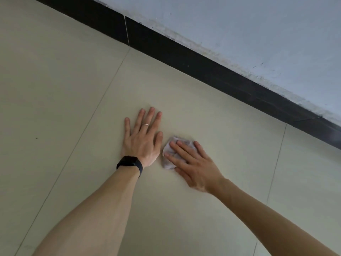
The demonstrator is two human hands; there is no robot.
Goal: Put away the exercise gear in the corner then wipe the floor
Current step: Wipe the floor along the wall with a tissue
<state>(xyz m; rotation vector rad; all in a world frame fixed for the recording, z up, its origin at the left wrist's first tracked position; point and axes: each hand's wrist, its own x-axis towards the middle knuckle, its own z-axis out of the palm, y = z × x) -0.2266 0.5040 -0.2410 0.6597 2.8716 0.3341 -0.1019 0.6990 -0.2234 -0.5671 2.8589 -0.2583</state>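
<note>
Head view, looking down at the floor (55,89) of pale beige tiles. The left hand (142,139) lies flat on a tile, palm down, fingers straight and spread, gripping nothing; it wears a thin ring (145,124) on one finger and a black wristband (130,162). The right hand (191,163) presses a small crumpled pale cloth (168,163) against the same tile, fingers straight across its top, not curled around it. The cloth sits just beside the left thumb, its crumpled edges showing beyond the right fingertips. Both hands lie well inside the floor's far edge, where a dark baseboard (184,58) meets a scuffed pale wall (239,24). A thin grout line (103,100) runs left of the left hand; a dark speck (36,138) marks a tile toward the left edge.
</note>
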